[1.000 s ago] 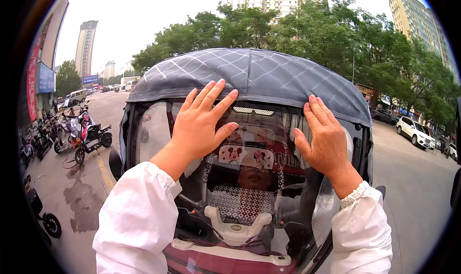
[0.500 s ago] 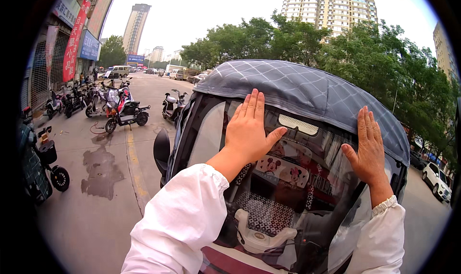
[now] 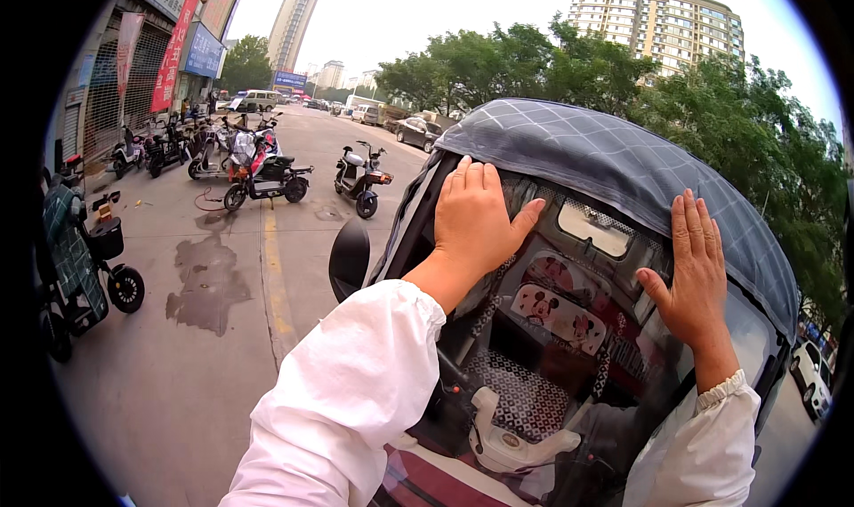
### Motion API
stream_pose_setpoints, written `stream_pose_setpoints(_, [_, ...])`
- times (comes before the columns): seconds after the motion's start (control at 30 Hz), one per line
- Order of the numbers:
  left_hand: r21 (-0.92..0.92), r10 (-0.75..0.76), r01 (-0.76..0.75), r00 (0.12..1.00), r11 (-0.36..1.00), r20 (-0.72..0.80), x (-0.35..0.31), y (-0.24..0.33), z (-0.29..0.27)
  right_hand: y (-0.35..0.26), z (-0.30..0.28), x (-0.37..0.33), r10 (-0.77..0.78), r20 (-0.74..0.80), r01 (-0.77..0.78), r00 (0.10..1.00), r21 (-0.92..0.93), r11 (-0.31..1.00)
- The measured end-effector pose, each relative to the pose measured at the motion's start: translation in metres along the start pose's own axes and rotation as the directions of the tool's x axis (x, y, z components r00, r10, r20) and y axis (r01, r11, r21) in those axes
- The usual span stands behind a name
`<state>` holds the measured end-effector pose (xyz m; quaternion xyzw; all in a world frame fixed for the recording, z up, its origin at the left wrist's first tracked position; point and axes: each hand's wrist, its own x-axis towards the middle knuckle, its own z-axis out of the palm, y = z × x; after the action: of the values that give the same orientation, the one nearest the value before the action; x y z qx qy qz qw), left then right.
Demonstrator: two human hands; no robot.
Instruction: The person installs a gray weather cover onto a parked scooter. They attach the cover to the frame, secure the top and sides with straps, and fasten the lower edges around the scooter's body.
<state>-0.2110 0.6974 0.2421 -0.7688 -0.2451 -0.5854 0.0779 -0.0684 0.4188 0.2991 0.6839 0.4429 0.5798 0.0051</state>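
A grey-blue quilted fabric cover (image 3: 614, 151) with pale diamond lines lies over the roof of a small enclosed tricycle. My left hand (image 3: 485, 209) is open, palm toward the vehicle, its fingertips at the cover's front hem near the left corner of the windshield. Farther right, my right hand (image 3: 701, 271) is also open, its fingers laid flat over the hem. Neither hand holds anything; the palms' contact is hidden. Through the clear windshield show white handlebars (image 3: 516, 440), a checked seat (image 3: 520, 396) and a cartoon-printed backrest (image 3: 559, 318).
The tricycle's black side mirror (image 3: 349, 256) sticks out at the left. Beyond it a scooter (image 3: 360, 180) stands on the pavement, with several more (image 3: 267, 176) parked by the shops. Another scooter (image 3: 93, 267) is at far left. A white car (image 3: 811, 374) is at the right.
The view has swung, so the tricycle and street sit farther right. My left hand has shifted left along the hem toward the corner; both hands stay open.
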Motion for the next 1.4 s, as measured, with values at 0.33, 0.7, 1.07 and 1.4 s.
stream_pose_setpoints(0.33, [-0.119,0.001,-0.011,0.997,0.993,-0.082,0.019,-0.030,0.034,0.003,-0.012,-0.007,0.000,0.043,0.004,0.999,-0.079,0.997])
stream_pose_setpoints(0.7, [0.042,0.054,-0.062,0.982,0.997,0.179,0.030,-0.095,0.022,0.035,-0.011,-0.079,0.365,0.054,-0.361,0.930,-0.070,0.930])
stream_pose_setpoints(1.07, [-0.055,0.045,-0.033,0.969,0.998,0.244,0.024,-0.114,0.043,0.124,-0.093,-0.262,0.687,-0.070,-0.689,0.723,-0.014,0.724])
stream_pose_setpoints(1.4, [-0.424,0.414,-0.338,0.905,0.840,0.099,-0.072,0.097,-0.048,0.104,-0.080,-0.409,0.787,0.208,-0.809,0.580,0.042,0.586])
